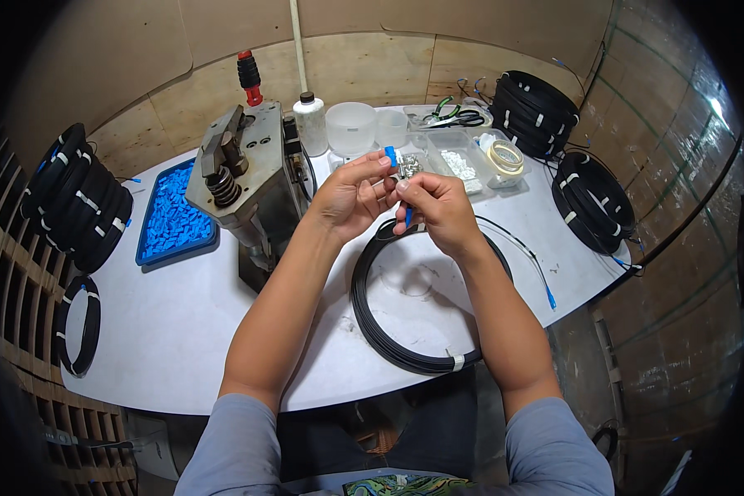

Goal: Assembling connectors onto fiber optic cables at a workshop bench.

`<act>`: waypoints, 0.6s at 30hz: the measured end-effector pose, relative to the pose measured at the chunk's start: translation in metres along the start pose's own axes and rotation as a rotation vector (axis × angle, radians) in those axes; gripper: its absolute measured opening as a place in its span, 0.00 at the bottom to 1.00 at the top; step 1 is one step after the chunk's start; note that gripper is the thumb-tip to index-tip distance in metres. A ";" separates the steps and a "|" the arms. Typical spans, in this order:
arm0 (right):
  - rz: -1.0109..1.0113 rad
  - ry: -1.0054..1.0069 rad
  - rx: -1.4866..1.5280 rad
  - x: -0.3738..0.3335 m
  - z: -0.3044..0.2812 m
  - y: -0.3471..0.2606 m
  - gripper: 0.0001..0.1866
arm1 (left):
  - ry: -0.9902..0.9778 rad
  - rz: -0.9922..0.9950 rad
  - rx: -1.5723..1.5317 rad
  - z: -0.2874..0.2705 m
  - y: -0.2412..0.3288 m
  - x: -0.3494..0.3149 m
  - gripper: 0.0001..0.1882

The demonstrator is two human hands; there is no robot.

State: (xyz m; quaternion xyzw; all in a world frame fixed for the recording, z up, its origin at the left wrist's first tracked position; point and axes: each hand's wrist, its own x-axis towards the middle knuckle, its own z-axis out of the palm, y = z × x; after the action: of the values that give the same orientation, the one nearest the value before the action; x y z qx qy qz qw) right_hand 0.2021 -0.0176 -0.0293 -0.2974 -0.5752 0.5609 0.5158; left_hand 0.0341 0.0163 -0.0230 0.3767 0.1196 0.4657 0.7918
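Over the coiled black cable (364,318), both my hands are raised close together. Between thumb and fingertips, my left hand (347,194) pinches a small blue connector housing (391,155). My right hand (440,208) is closed beside it on a cable end, where a blue connector part (408,217) shows below the fingers. How the cable end sits inside the fingers is hidden. A loose length of the coil runs right and ends in another blue connector (551,298) near the table edge.
A metal press (252,165) stands left of my hands, beside a blue tray (182,250) of blue housings. Behind are a white bottle (309,124), translucent tubs (351,126), pliers (445,107), tape rolls (506,155) and small white parts (459,165). Black cable coils (78,207) flank the table.
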 end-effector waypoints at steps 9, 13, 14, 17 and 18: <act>-0.016 0.014 -0.012 0.000 0.003 -0.001 0.09 | 0.047 0.016 0.009 -0.006 -0.004 0.004 0.12; -0.029 0.007 -0.001 0.000 0.003 -0.001 0.09 | 0.061 0.018 -0.003 -0.005 -0.003 0.002 0.12; -0.028 0.007 -0.001 0.000 0.004 -0.001 0.09 | 0.056 0.015 0.000 -0.005 -0.002 0.002 0.12; -0.025 0.008 -0.009 -0.001 0.004 -0.002 0.10 | 0.048 0.008 0.003 -0.006 -0.003 0.002 0.12; -0.027 0.012 -0.014 -0.001 0.004 -0.002 0.10 | 0.046 0.005 0.003 -0.006 -0.003 0.002 0.13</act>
State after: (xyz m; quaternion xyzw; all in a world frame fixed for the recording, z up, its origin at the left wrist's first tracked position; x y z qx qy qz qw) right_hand 0.1991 -0.0201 -0.0267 -0.2964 -0.5798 0.5481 0.5249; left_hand 0.0340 0.0198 -0.0287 0.3675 0.1375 0.4759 0.7871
